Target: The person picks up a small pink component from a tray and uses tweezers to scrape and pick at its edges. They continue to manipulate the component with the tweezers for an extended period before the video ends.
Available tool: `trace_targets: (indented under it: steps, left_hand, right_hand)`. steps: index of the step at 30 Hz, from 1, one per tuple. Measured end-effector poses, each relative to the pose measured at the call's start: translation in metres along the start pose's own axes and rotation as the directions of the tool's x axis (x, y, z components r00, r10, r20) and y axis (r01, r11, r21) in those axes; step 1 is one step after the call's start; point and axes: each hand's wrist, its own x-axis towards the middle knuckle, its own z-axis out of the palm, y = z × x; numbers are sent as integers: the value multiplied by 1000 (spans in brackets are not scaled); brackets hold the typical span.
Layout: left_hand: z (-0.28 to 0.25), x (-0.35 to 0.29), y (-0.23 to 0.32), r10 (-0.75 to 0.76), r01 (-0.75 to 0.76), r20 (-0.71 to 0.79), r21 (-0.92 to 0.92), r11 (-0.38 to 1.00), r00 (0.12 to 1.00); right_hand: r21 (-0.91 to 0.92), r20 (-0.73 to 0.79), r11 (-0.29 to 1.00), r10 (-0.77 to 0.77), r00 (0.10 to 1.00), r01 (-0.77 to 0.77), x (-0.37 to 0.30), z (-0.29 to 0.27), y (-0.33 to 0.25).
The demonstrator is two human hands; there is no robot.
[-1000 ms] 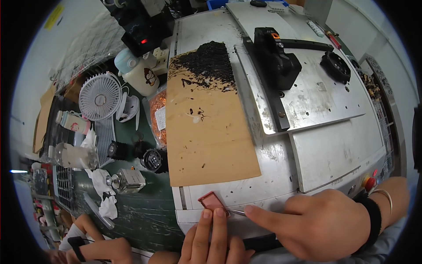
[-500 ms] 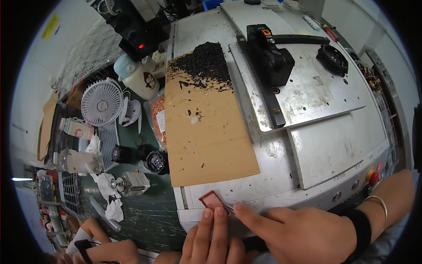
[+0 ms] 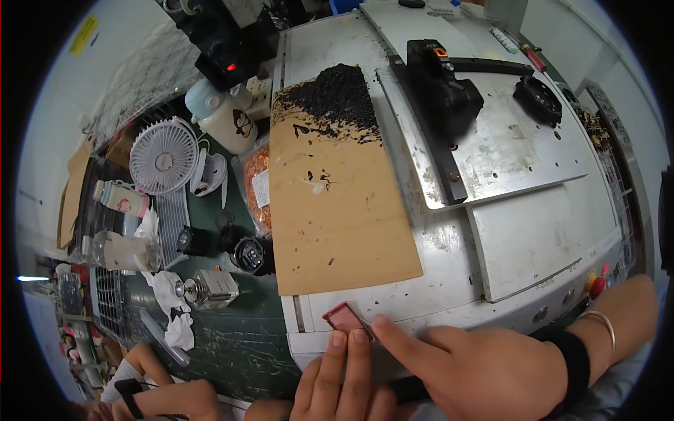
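- Workpiece: the pink, red-rimmed frame (image 3: 343, 317) sits at the bench's (image 3: 400, 301) near edge, tilted in plan, just short of the cardboard (image 3: 344, 238).
- Left hand (image 3: 340, 382): two fingers, side by side with no gap, have hold of the frame's near end; the thumb is hidden.
- Right hand (image 3: 484, 365): fingers closed around a slim metal tool (image 3: 368, 327), index extended toward its tip; the full grip cannot be seen.
- Tool position: beside the frame's right edge; contact cannot be confirmed.
- Technique: press the frame firmly, steady the right index, use light strokes along the rim, and hold the tip clear of the left fingertips.
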Motion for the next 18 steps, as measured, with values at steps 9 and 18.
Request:
trace_targets:
  steps: [9,18]
  left_hand:
    - [31,-2,4,-86,73,-147,-94,993,985]
    - [7,-1,0,4,-1,-52,44,999,999]
  right_hand:
    - [-149,183,982,145,972,-118,3,-5,-7]
    - [-110,25,990,91,996,-88,5,2,-1]
